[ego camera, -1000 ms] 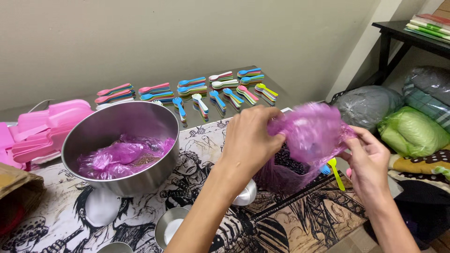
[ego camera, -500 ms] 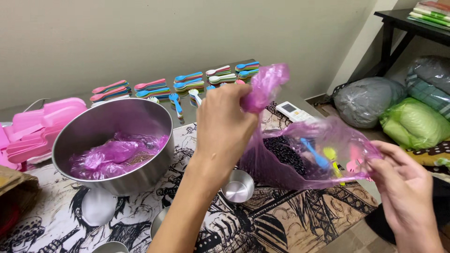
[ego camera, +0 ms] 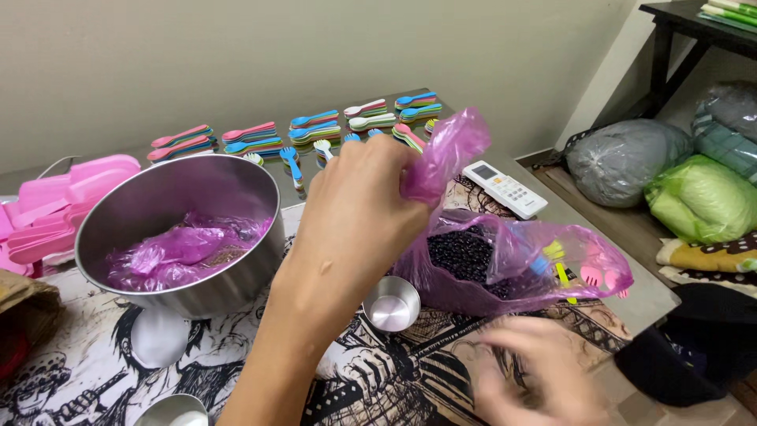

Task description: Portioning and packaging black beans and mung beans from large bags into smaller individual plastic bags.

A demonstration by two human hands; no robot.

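while the left hand (ego camera: 359,209) grips the pink bag (ego camera: 505,260) by its gathered neck above the table (ego camera: 568,213), the right hand (ego camera: 544,379) (blurred; grip cannot be told) hovers below. the sagging open side could spill the black beans (ego camera: 461,254).

left hand (ego camera: 359,209) raised, grip pinched | right hand (ego camera: 536,375) low, blurred
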